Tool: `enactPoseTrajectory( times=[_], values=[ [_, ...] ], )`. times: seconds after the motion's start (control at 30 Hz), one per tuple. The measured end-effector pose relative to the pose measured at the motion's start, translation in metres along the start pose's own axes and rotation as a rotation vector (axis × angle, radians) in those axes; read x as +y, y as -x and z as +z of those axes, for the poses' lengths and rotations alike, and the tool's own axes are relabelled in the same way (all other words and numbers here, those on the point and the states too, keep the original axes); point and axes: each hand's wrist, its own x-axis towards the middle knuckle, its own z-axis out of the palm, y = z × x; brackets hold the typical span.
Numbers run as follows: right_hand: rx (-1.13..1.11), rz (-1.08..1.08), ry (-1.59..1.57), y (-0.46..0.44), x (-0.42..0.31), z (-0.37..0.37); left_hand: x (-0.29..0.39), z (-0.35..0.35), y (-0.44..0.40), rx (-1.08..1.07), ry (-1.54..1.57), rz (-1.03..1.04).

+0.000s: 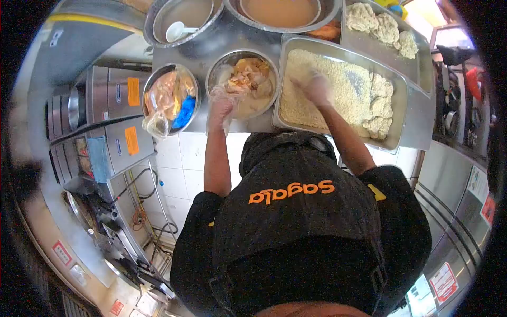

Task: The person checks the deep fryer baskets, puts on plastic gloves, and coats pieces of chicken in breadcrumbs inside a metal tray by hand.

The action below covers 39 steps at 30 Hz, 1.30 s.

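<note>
My left hand, in a clear plastic glove, is at the left front rim of a round metal bowl. Inside that bowl lie raw meat pieces in a pale liquid. Its fingers are hidden by the glove and the meat. My right hand is over the pale crumb coating in a deep steel tray; it is blurred, with fingers stretched toward the left. Coated pieces line the tray's right side. A smaller bowl on the left holds more raw meat and a blue item.
Two large basins stand at the back, one with cloudy liquid and a white ladle, the other with orange-brown liquid. A second tray at the back right holds coated pieces. Steel drawers stand left of the counter.
</note>
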Motion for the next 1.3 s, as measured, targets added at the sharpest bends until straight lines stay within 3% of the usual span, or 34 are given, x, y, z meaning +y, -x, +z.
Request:
enactPoseTrajectory(
  times=[0.1,0.17,0.27,0.33,0.43,0.53,0.63,0.73,0.83,0.93,1.03,1.1,1.13,1.2,1.27,1.3],
  values=[
    [-0.355,-0.141,-0.197,-0.004,0.034,0.002,0.045,-0.015,-0.007,0.089,-0.028,0.125],
    [-0.478,-0.209,-0.371,0.007,0.051,0.001,0.071,-0.013,-0.014,0.037,0.126,0.025],
    [-0.491,-0.327,-0.563,0.014,0.064,-0.009,0.061,-0.003,-0.020,-0.080,0.314,-0.122],
    [-0.366,-0.530,-0.489,0.013,0.056,-0.037,0.040,-0.005,-0.020,-0.167,0.394,-0.170],
    [-0.037,-0.245,-0.186,0.036,0.031,-0.086,0.038,-0.003,-0.020,-0.256,0.475,-0.151],
    [0.132,-0.273,-0.102,0.029,0.048,-0.060,0.061,-0.014,-0.014,-0.264,0.590,-0.183],
    [-0.013,-0.224,-0.055,0.043,0.076,-0.041,0.041,-0.006,-0.016,-0.247,0.757,-0.273],
    [0.096,0.166,-0.035,0.073,0.094,-0.028,0.043,-0.003,-0.012,-0.128,0.823,-0.205],
    [-0.260,0.133,-0.395,0.071,0.109,-0.007,0.029,0.001,-0.013,-0.047,0.865,-0.187],
    [-0.372,0.295,-0.961,0.075,0.066,0.005,0.050,-0.001,-0.011,-0.060,0.991,-0.291],
    [-0.824,0.301,-1.569,0.048,0.028,0.031,0.051,0.002,-0.009,-0.095,1.100,-0.343],
    [-0.841,0.357,-1.459,0.019,0.023,0.053,0.078,-0.008,-0.007,-0.128,1.131,-0.321],
    [-0.845,0.386,-1.405,0.009,0.025,0.061,0.075,-0.008,-0.008,-0.145,1.164,-0.334],
    [-0.520,0.035,-1.190,0.020,0.031,0.048,0.067,-0.009,-0.009,-0.176,1.236,-0.363],
    [-0.310,-0.033,-1.121,0.020,0.032,0.019,0.066,-0.010,-0.006,-0.101,1.126,-0.383],
    [-0.261,0.075,-1.174,0.020,0.028,0.002,0.065,-0.012,-0.003,-0.063,1.069,-0.397]
  ],
)
